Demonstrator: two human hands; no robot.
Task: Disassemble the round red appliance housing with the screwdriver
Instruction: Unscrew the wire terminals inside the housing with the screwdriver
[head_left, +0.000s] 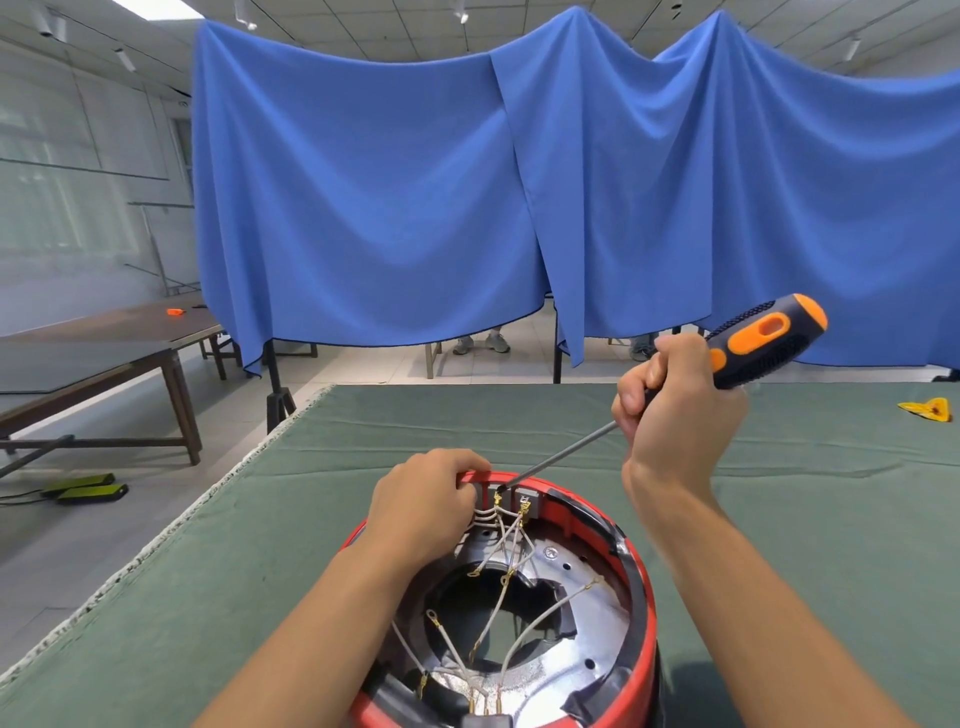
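Observation:
The round red appliance housing (636, 587) lies open side up on the green table cloth, low in the middle of the head view. Inside it I see a silver metal plate (597, 639) and several loose white wires (511, 545) with brass terminals. My left hand (423, 506) grips the housing's far rim, fingers curled over the edge beside a grey terminal block (527, 496). My right hand (675, 402) holds the black and orange screwdriver (763, 340) by its handle. The shaft slants down to the left, and its tip sits at the terminal block on the far rim.
The table with the green cloth (519, 421) stretches ahead and to both sides. A yellow object (927, 409) lies at its far right. Blue drapes (519, 197) hang behind. A brown table (104, 353) stands to the left, with green pedals (85, 488) on the floor.

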